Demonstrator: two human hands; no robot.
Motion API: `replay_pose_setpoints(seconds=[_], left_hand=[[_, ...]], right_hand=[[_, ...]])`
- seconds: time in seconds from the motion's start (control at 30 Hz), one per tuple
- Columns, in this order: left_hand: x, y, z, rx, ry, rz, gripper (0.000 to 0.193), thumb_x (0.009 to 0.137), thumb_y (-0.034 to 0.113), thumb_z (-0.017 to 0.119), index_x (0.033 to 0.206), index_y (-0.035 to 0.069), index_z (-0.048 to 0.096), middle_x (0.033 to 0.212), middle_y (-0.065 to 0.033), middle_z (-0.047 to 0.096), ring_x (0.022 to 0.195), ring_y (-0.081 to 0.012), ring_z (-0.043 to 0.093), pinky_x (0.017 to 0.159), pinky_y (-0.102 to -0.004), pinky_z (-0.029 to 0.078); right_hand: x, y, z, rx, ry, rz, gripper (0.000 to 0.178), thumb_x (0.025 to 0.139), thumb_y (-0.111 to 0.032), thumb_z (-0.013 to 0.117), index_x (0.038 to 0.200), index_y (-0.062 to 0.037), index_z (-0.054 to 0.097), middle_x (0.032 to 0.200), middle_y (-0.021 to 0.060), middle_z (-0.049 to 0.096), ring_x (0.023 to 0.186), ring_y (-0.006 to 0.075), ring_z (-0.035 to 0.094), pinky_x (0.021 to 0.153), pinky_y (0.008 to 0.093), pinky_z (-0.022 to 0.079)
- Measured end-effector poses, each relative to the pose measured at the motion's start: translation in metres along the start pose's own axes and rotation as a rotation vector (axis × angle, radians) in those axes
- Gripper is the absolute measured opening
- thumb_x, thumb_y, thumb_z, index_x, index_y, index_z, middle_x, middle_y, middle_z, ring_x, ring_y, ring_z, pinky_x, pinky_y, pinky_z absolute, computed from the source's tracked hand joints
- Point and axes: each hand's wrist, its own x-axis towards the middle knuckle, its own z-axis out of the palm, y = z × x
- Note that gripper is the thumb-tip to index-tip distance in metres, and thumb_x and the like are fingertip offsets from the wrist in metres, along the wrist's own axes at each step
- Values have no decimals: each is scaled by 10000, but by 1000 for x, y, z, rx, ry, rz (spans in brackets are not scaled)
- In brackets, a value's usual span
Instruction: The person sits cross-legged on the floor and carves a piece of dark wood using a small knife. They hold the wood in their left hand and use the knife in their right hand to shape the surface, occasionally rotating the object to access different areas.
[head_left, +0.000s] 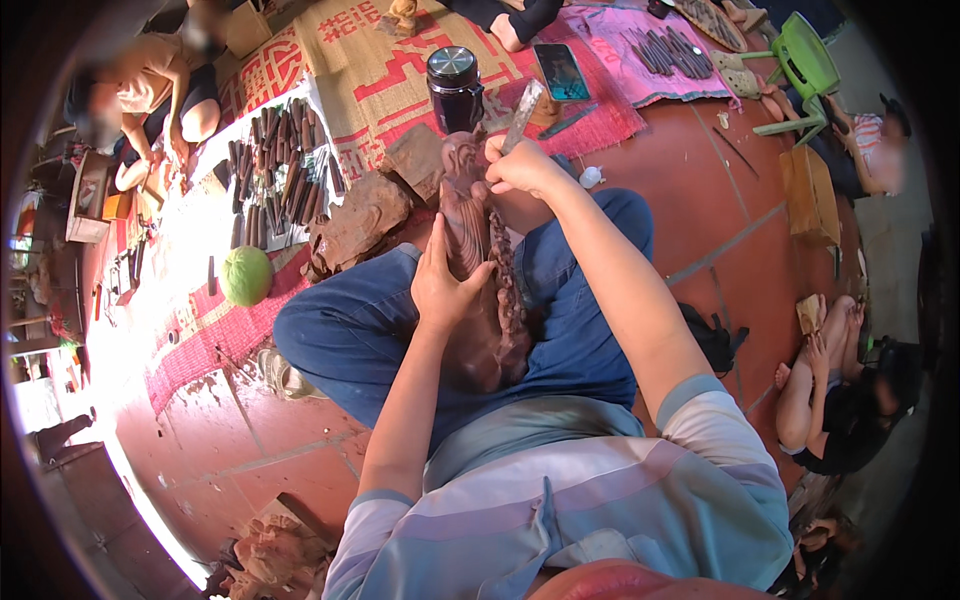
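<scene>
A reddish-brown carved wooden figure [466, 225] stands tilted between my crossed legs, with a head at its far end and folds carved down its front. My left hand [446, 284] grips its side, thumb and fingers spread around the body. Close by the figure's head and upper right, my right hand [528, 172] is closed around a narrow greyish tool [521, 116] whose flat upper end sticks up past the fist. Its kind and its lower end cannot be made out. Wood blocks [362, 216] lie just beyond my left knee.
Many dark-handled carving tools [280, 170] lie on a white sheet at left, near a green round fruit [247, 276]. A dark flask [453, 88] and a phone [562, 72] rest on the mat ahead. Other people sit at left and right; a green chair [808, 62] is at far right.
</scene>
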Motion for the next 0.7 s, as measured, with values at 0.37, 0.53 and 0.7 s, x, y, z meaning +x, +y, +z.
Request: replay_pose_setpoints(seconds=[0.37, 0.53, 0.7], left_hand=[[-1, -4, 4, 29, -14, -30, 1009, 680, 391, 803, 1487, 112, 265, 1204, -206, 595, 1092, -323, 598, 897, -383, 481], [-1, -3, 5, 43, -4, 5, 1001, 685, 389, 799, 1485, 107, 270, 1186, -205, 602, 1077, -323, 604, 892, -381, 482], [-1, -3, 3, 26, -12, -15, 1001, 688, 387, 798, 1486, 100, 265, 1184, -206, 602, 1077, -323, 603, 890, -377, 483]], right_hand=[[-31, 4, 1, -141, -11, -475, 273, 774, -24, 675, 692, -72, 420, 631, -23, 437, 645, 62, 498, 523, 256, 435], [-21, 24, -9, 264, -110, -224, 260, 792, -6, 666, 702, -79, 433, 648, -44, 461, 632, 64, 484, 549, 275, 399], [-31, 20, 2, 126, -83, -338, 282, 815, -8, 658, 702, -95, 415, 681, -49, 466, 659, 48, 481, 562, 237, 409]])
